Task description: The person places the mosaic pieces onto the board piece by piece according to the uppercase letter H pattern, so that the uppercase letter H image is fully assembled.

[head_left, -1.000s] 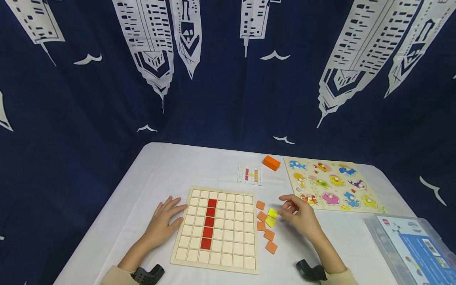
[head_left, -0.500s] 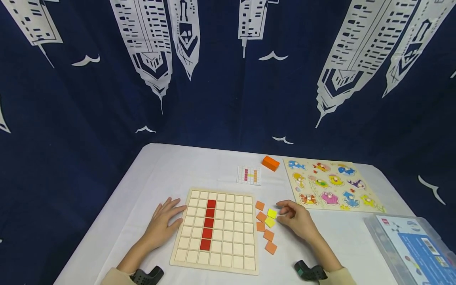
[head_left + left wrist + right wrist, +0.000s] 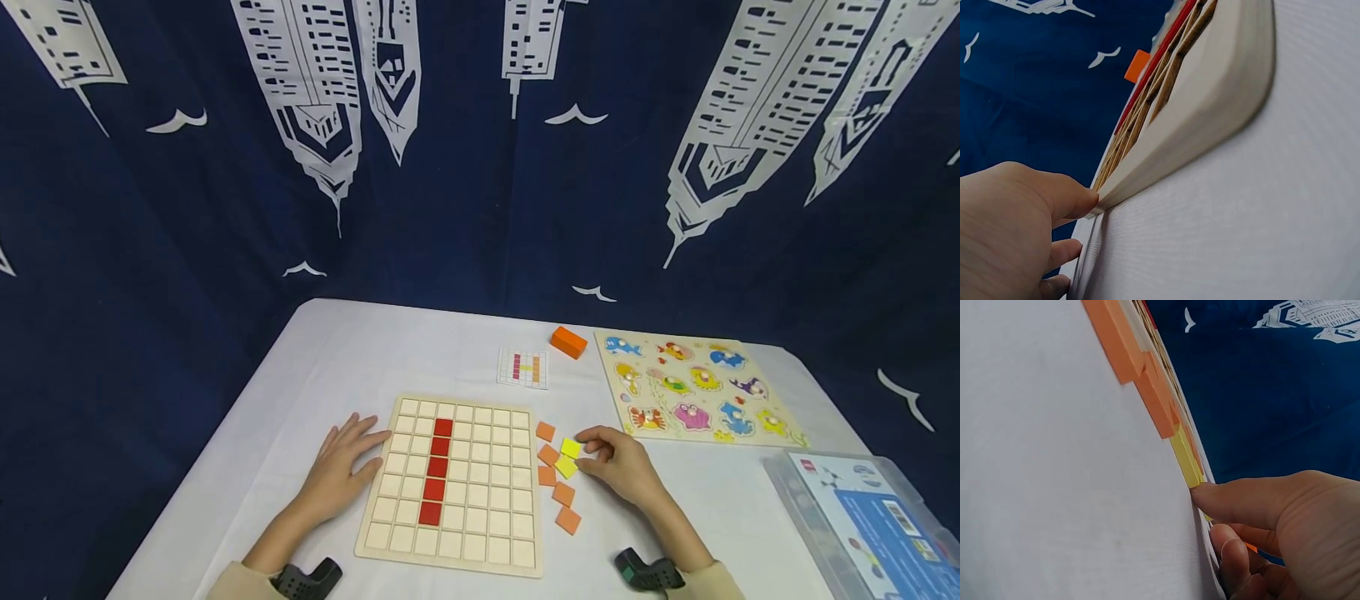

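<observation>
In the head view a pale wooden grid board (image 3: 486, 500) lies on the table with a column of red square tiles (image 3: 435, 467) set in it. My left hand (image 3: 339, 468) is spread at the board's left side; in the left wrist view its thumb (image 3: 1075, 195) touches the board's edge. Two yellow tiles (image 3: 567, 467) lie right of the board, among several loose orange tiles (image 3: 564, 493). My right hand (image 3: 621, 468) is beside the yellow tiles, thumb and index finger parted. In the right wrist view, the thumb tip meets the end of a yellow tile (image 3: 1186, 456).
Behind the board lies a small pattern card (image 3: 522, 367), with an orange block (image 3: 568, 342) to its right. A sea-animal peg puzzle (image 3: 697, 387) lies at the back right. A clear plastic case (image 3: 862, 525) with a blue-and-white label stands at the front right.
My right hand has moved slightly left, and its thumb and index finger now reach the yellow tiles. The left hand keeps its place at the board.
</observation>
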The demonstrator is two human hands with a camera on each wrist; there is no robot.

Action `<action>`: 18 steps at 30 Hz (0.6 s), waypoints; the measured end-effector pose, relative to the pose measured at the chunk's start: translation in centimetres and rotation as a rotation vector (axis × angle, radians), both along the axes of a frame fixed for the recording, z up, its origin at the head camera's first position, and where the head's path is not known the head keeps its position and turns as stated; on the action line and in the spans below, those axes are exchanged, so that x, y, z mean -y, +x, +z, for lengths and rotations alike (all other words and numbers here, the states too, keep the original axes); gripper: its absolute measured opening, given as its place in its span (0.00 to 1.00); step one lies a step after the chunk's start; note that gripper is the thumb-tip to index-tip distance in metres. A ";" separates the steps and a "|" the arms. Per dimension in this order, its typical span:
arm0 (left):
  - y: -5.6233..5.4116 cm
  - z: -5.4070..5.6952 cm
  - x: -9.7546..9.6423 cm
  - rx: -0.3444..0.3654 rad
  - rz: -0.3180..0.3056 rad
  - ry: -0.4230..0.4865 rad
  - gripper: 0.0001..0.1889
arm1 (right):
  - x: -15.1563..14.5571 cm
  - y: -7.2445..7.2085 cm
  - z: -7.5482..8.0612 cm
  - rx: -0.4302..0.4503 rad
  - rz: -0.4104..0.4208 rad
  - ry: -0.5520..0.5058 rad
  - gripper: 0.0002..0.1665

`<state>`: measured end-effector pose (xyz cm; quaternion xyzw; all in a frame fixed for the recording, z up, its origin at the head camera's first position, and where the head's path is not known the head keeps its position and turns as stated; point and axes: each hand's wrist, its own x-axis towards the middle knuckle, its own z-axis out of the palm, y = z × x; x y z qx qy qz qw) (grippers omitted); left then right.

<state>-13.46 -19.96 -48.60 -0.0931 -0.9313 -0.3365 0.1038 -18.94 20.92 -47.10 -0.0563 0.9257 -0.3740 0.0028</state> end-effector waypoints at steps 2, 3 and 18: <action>0.0 0.1 0.0 -0.001 -0.002 0.000 0.20 | 0.1 0.0 0.0 -0.001 -0.002 0.011 0.16; 0.0 0.1 0.0 0.001 -0.002 -0.001 0.20 | 0.1 0.0 0.0 -0.002 -0.003 0.014 0.16; -0.1 -0.1 0.0 0.002 -0.003 0.008 0.20 | 0.1 -0.1 -0.1 -0.017 0.001 0.032 0.14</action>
